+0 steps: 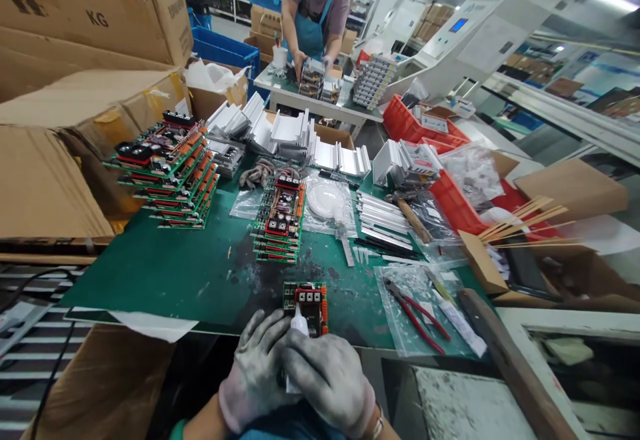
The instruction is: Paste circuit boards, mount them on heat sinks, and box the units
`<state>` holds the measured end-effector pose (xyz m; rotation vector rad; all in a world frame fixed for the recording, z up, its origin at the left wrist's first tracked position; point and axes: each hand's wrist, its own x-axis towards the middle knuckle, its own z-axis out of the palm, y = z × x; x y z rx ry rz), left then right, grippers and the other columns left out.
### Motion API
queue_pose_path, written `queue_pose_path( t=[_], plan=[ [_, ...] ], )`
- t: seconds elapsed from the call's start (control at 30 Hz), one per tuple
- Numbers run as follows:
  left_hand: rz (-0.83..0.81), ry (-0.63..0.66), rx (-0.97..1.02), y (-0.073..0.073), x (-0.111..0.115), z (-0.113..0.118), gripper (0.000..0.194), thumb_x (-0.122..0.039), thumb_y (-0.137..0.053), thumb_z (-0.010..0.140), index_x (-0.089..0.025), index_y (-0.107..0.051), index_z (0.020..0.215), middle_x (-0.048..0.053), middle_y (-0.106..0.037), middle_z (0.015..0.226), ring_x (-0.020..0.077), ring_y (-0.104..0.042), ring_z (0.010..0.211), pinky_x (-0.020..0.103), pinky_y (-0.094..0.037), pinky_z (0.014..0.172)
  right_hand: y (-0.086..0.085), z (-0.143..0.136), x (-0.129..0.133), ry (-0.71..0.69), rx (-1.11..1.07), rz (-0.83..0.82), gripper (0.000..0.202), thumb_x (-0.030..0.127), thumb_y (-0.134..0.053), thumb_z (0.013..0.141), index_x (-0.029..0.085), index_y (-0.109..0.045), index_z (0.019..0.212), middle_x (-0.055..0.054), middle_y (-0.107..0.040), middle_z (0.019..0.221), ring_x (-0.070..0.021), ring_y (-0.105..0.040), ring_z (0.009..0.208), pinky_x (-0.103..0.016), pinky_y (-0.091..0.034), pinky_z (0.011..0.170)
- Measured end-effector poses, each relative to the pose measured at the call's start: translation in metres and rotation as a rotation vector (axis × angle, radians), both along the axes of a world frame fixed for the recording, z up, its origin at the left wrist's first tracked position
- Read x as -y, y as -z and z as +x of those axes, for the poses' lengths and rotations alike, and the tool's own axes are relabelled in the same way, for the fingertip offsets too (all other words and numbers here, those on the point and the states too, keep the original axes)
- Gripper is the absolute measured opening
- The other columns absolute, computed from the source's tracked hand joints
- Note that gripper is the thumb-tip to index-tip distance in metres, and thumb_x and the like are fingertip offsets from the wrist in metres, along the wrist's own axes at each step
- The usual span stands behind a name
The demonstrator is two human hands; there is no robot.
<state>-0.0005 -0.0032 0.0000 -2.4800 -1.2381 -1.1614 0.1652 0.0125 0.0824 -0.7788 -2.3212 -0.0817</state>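
Both my hands wear grey, smudged gloves at the table's front edge. My right hand is closed around a white squeeze bottle, its narrow nozzle pointing down at a small circuit board. That board is green, with a red-edged block, several light square parts and an orange strip. At its left edge rests my left hand, fingers stretched out; its thumb is hidden by my right hand. Farther back stands a stack of similar circuit boards. A taller stack of boards is at the left.
Red-handled pliers lie on a plastic bag at the right, near a wooden handle. Metal strips, a caliper and aluminium profiles lie behind. Cardboard boxes flank the left. Across the way, a person handles metal parts.
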Motion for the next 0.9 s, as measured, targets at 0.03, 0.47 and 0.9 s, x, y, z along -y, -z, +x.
queue_pose_path(
  t=[0.03, 0.47, 0.9],
  plan=[
    [0.010, -0.007, 0.004, 0.000, 0.000, 0.001, 0.047, -0.051, -0.043, 0.091, -0.013, -0.059, 0.113, 0.011, -0.072, 0.101, 0.0243, -0.065, 0.107, 0.039, -0.029, 0.115, 0.002, -0.002, 0.000, -0.011, 0.009, 0.026, 0.039, 0.021, -0.033, 0.103, 0.021, -0.071, 0.096, -0.005, -0.078, 0.092, -0.0143, -0.067, 0.066, -0.028, -0.045, 0.054],
    [-0.156, -0.003, 0.119, 0.003, 0.004, 0.004, 0.051, -0.053, -0.062, 0.079, -0.020, -0.059, 0.119, 0.006, -0.072, 0.110, 0.0255, -0.062, 0.114, 0.040, -0.026, 0.117, 0.016, 0.022, 0.016, 0.217, -0.451, -0.247, 0.020, 0.032, -0.052, 0.098, 0.026, -0.070, 0.104, -0.005, -0.078, 0.097, -0.0157, -0.071, 0.066, -0.024, -0.054, 0.055],
    [-0.146, 0.007, 0.068, -0.003, 0.001, 0.003, 0.054, -0.050, -0.066, 0.075, -0.021, -0.057, 0.119, 0.007, -0.073, 0.109, 0.0275, -0.063, 0.112, 0.042, -0.030, 0.113, 0.028, 0.033, 0.050, 0.264, -0.782, -0.751, 0.019, 0.034, -0.052, 0.098, 0.027, -0.068, 0.108, -0.004, -0.077, 0.096, -0.0113, -0.067, 0.054, -0.021, -0.057, 0.051]
  ],
)
